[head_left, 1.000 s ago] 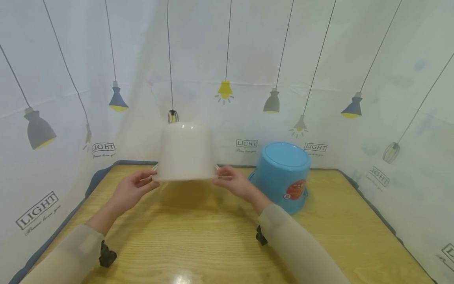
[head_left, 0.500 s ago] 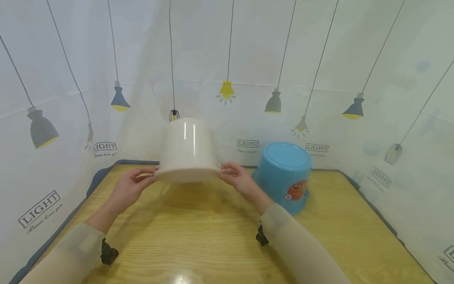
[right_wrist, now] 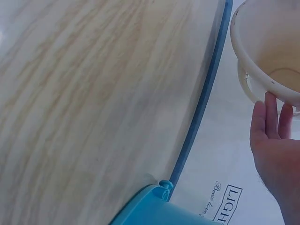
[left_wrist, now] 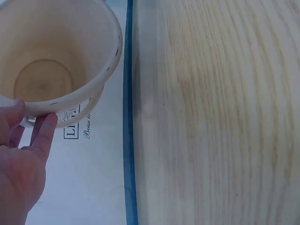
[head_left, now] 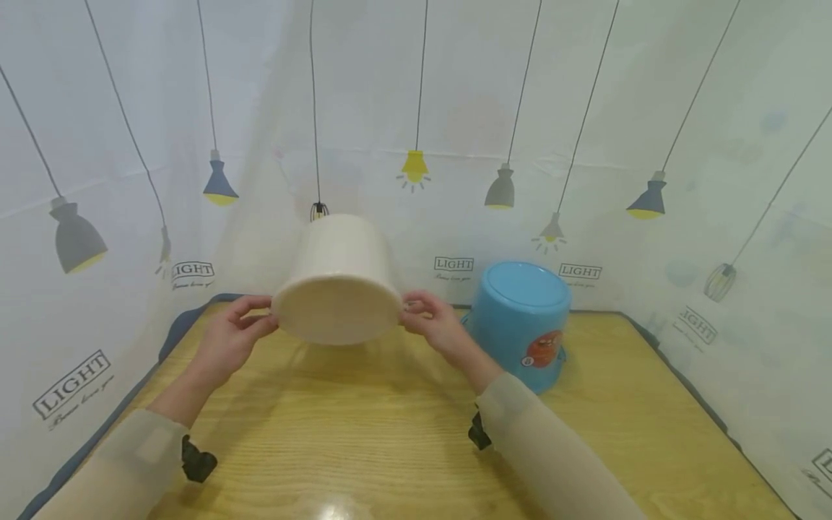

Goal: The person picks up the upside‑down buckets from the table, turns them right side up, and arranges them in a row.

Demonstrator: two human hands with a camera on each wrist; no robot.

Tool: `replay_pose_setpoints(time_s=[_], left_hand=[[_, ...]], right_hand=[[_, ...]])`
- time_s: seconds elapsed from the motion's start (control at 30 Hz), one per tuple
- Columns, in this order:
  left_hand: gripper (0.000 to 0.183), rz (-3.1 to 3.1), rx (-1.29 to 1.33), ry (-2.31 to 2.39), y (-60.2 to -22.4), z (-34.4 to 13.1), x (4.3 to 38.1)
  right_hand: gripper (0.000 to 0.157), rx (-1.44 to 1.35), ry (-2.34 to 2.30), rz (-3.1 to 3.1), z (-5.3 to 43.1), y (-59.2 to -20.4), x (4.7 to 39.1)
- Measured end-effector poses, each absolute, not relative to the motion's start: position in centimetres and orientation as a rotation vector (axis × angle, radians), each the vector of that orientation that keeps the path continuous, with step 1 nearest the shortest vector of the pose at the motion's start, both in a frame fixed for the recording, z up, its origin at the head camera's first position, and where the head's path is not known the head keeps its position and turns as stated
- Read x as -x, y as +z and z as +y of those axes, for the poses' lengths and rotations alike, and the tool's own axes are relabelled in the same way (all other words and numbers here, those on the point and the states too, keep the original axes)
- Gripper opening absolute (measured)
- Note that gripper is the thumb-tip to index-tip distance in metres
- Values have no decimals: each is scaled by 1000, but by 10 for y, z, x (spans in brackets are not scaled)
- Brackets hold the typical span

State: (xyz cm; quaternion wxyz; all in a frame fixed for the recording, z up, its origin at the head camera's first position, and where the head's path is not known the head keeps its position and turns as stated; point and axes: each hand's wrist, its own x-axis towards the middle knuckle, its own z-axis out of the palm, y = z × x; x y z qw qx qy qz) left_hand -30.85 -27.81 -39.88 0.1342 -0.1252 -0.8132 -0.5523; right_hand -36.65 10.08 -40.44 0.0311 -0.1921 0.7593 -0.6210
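Observation:
A white bucket is held up over the far part of the wooden table, tilted with its mouth towards me. At its left side my left hand pinches the rim between thumb and fingers. My right hand grips the rim on the opposite side, its fingertips right at the edge. In the left wrist view the bucket's inside shows a bare round bottom, and a carrying handle hangs behind the rim. The right wrist view shows the fingers against the rim, with the thumb hidden.
To the right, a blue bucket with a red label stands upside down on the table, close to my right forearm. White cloth printed with lamps surrounds the table at the back and both sides.
The white bucket has tipped from nearly upside down so its mouth swings up towards me and its inside comes into view. Both hands stay at the rim. The blue bucket has not moved.

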Motion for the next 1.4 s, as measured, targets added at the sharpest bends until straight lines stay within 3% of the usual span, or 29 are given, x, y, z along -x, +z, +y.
replay_pose_setpoints(time_s=[0.63, 0.93, 1.17, 1.4], left_hand=[[51, -2258, 447, -1586, -390, -277, 309], [69, -2451, 531, -1428, -373, -285, 301], [79, -2463, 740, -1368, -368, -290, 304], [80, -2545, 716, -1282, -363, -296, 303]], right_hand=[[49, 654, -1934, 2311, 105, -394, 366], [54, 661, -1995, 2238, 106, -390, 367], [57, 633, -1894, 2328, 112, -388, 366], [68, 641, -1756, 2379, 116, -383, 363]])
